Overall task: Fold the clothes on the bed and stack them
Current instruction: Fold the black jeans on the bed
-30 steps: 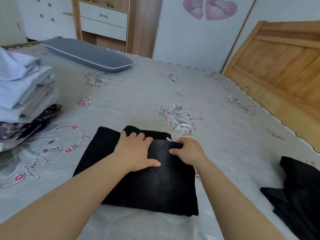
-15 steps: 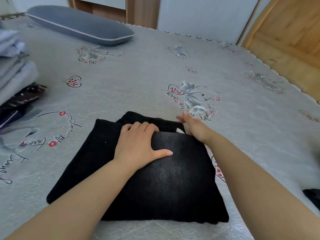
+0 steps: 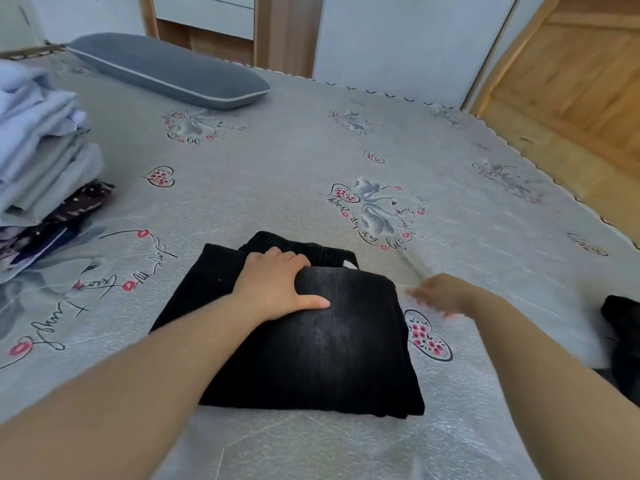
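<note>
A folded black garment (image 3: 311, 351) lies on the grey printed bed sheet (image 3: 277, 161) in front of me. My left hand (image 3: 277, 289) rests flat on its far left part, fingers reaching over the top fold, thumb spread out. My right hand (image 3: 440, 294) is blurred, just right of the garment above the sheet, fingers loosely extended and holding nothing. A stack of folded clothes (image 3: 38, 150) stands at the left edge, pale blue and grey pieces over dark patterned ones. Another black garment (image 3: 623, 334) lies crumpled at the right edge.
A grey pillow (image 3: 166, 69) lies at the far side of the bed. A wooden headboard (image 3: 568, 81) rises at the right, with a wooden drawer unit (image 3: 207, 15) and white wall beyond the bed.
My right hand has left the garment's top right corner and moved right and nearer, off the fabric. My left hand stays pressed on the garment. The view has tilted back up.
</note>
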